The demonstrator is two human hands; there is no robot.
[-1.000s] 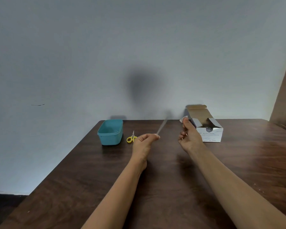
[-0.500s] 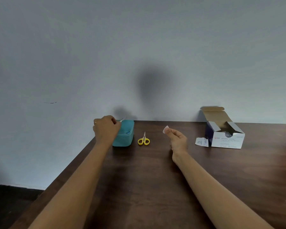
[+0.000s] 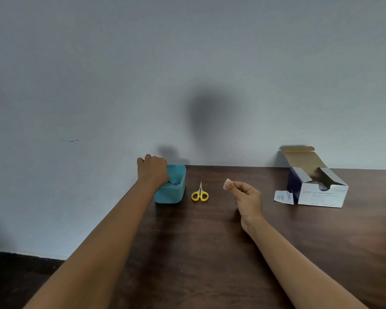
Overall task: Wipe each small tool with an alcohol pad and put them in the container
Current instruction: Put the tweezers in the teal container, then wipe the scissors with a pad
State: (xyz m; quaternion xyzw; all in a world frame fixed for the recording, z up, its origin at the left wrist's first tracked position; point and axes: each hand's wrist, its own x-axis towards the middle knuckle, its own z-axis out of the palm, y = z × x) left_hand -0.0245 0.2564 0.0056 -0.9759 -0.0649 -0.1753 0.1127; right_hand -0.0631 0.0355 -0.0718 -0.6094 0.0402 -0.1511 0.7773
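Over the tub [image 3: 174,195], the left hand [image 3: 153,169] has brought its tool; cannot tell its grip. Right hand [image 3: 246,197] pinches the pad [image 3: 227,182]. Scissors [image 3: 200,195] next.

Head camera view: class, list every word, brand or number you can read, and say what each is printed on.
"BD": front of the open box.
"Alcohol Swabs": same front, right of the logo.
Smaller lines below on the box: too blurred to read.
Torn wrapper beside the box: print too small to read.
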